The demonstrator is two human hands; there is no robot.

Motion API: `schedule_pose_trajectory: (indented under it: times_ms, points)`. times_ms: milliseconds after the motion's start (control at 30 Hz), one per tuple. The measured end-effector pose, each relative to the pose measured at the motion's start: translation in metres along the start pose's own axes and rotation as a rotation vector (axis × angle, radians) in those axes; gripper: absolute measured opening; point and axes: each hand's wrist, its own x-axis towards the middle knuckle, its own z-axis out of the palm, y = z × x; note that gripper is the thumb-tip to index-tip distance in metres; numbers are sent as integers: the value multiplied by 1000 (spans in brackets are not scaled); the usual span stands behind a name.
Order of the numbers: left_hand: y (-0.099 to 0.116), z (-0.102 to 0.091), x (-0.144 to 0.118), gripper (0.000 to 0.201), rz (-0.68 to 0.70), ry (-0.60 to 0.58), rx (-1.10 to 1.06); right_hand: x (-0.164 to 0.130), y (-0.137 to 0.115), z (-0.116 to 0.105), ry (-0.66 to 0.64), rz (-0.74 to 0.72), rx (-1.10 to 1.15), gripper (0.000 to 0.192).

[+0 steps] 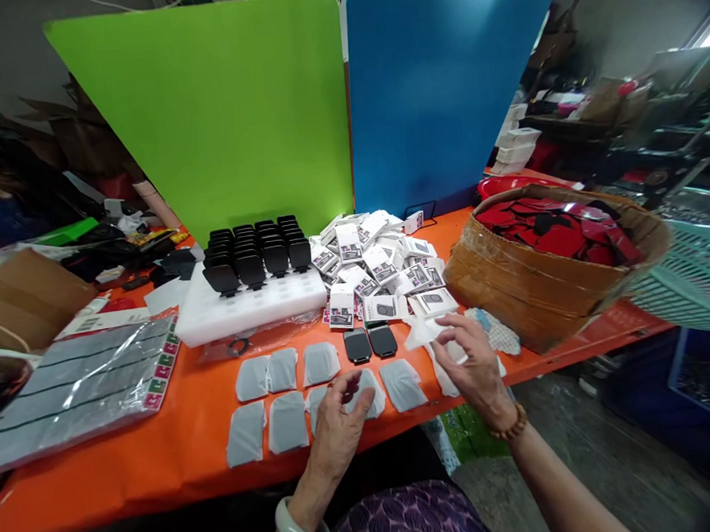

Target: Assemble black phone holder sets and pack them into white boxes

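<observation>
My left hand (339, 422) hovers over the lower row of grey pads in thin white wrapping, thumb and fingers apart, with nothing seen in it. Part of one wrapped pad (372, 392) shows beside its thumb. My right hand (470, 363) has its thumb and fingertips brought together at a thin white bag (419, 332). Beneath that hand lies more thin white wrapping (447, 379). Another wrapped pad (402, 385) rests between my hands. Two bare black square pads (357, 345) sit side by side just beyond them.
White printed boxes (379, 265) are heaped behind the pads. Black flat pieces stand in a white foam block (250, 307). A cardboard box (511, 289) of red pieces stands right, a plastic-wrapped grey package (81, 383) left. Green (222, 114) and blue (435, 95) panels close off the back.
</observation>
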Motion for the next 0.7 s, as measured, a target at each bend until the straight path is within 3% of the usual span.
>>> schedule_pose_trajectory:
  times_ms: [133, 267, 367, 500, 600, 700]
  points:
    - [16, 3, -2, 59, 52, -120, -241, -12, -60, 7, -96, -92, 141, 12]
    - [15, -2, -4, 46, 21, -108, -376, -31, -80, 20, -245, -83, 292, 12]
    - [11, -11, -9, 34, -22, -72, -417, -31, -79, 23, -431, 91, 483, 14]
    - [12, -25, -18, 29, -32, -293, -460, -16, -74, 22, -654, 443, 853, 58]
    - [14, -32, -25, 34, 9, -382, -375, -9, -73, 25, -834, 587, 1044, 47]
    - [14, -32, -31, 42, 11, -347, -301, -13, -76, 29, -835, 739, 1065, 31]
